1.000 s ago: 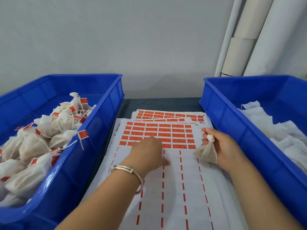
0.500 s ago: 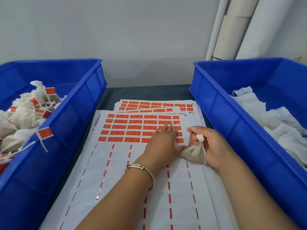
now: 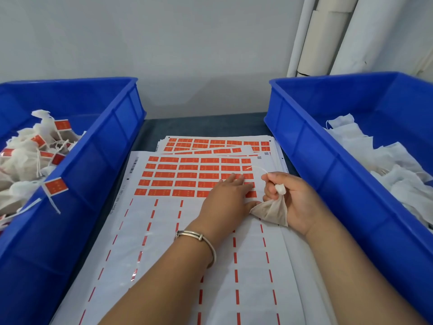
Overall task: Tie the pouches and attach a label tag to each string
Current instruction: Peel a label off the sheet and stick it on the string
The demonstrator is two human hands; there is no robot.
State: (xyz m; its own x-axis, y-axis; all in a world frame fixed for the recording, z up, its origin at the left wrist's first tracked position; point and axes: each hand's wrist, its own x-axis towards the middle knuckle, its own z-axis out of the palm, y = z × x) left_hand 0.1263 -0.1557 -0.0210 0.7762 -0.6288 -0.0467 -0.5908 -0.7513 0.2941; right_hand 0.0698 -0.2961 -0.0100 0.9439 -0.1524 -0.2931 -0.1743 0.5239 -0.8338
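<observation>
Probably a small packing workshop, blue plastic crates (image 3: pixel 110 146) of pouches, label sheets (image 3: pixel 199 174), plain wall

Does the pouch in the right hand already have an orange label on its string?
No, the pouch in the right hand has a bare white string.

label sheets (image 3: pixel 178 184) between left bin (image 3: pixel 105 146) of tagged pouches (image 3: pixel 21 160) and right bin (image 3: pixel 304 141)
</observation>
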